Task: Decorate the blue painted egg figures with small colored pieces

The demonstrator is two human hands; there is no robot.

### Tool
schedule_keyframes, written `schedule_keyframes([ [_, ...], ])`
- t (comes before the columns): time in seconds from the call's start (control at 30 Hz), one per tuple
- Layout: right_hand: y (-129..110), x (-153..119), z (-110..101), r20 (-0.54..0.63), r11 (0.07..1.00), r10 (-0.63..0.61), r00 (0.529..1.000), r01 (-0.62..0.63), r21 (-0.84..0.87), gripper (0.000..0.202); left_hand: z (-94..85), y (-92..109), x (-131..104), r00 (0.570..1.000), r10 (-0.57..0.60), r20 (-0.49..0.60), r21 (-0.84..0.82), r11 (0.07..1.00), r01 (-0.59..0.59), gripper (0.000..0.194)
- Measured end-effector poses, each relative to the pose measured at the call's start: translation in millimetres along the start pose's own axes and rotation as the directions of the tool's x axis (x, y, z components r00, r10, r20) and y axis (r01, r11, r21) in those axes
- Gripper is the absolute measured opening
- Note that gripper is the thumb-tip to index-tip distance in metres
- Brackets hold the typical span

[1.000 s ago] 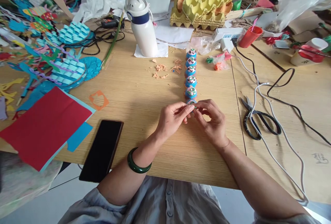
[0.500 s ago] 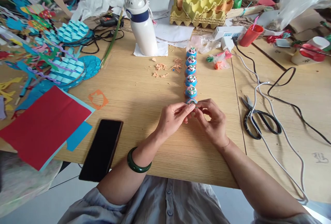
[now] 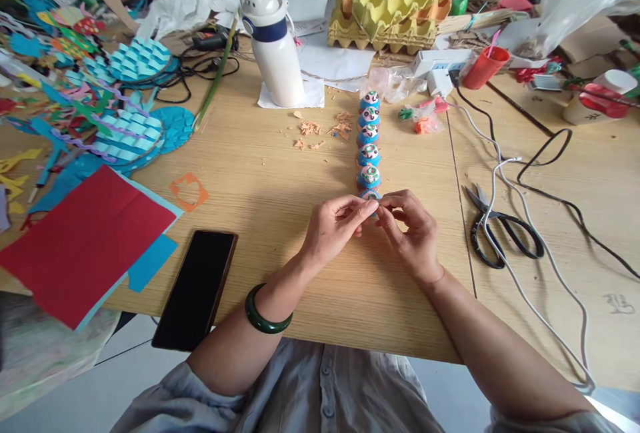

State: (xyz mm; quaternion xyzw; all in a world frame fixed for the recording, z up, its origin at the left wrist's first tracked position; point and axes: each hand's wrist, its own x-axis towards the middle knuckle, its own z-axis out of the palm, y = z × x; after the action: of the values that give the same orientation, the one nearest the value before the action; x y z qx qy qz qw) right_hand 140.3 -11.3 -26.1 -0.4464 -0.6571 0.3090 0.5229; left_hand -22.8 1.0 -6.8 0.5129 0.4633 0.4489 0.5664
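Observation:
A row of several blue domes with pink, white and green decorated tops (image 3: 369, 154) runs away from me down the middle of the wooden table (image 3: 280, 220). At its near end, my left hand (image 3: 337, 226) and my right hand (image 3: 411, 233) meet with thumbs and fingers pinched together. Whatever lies between the fingertips is too small to make out. The nearest dome is partly hidden behind the fingers. A dark green bangle (image 3: 269, 310) circles my left wrist.
Left: a black phone (image 3: 196, 290), red paper (image 3: 93, 243) and blue paper crafts. Behind: a white bottle (image 3: 277, 53), orange shavings (image 3: 311, 128) and egg trays (image 3: 400, 6). Right: black-handled scissors (image 3: 505, 226), white and black cables, and a red cup (image 3: 486, 68).
The fingers have shifted very slightly at the near end of the row, with both hands still pinched. Everything else looks the same.

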Motion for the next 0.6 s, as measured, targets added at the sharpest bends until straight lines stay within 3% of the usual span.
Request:
schedule_keyframes([
  [0.17,-0.4,-0.1,0.3,0.016,1.000,0.005,1.000,-0.005,-0.012,0.008,-0.3,-1.2,0.7,0.999,0.033,-0.005,0.050,0.998,-0.033,0.036],
  [0.33,2.6,-1.6,0.4,-0.003,1.000,0.012,1.000,-0.012,0.002,0.008,-0.1,-0.2,0.2,0.997,0.038,-0.060,0.015,0.999,-0.037,0.046],
  [0.6,-0.4,-0.6,0.6,0.009,0.999,0.033,0.999,-0.033,-0.024,0.009,-1.0,-2.2,-0.2,1.000,0.018,-0.024,0.056,0.998,-0.016,0.033],
])
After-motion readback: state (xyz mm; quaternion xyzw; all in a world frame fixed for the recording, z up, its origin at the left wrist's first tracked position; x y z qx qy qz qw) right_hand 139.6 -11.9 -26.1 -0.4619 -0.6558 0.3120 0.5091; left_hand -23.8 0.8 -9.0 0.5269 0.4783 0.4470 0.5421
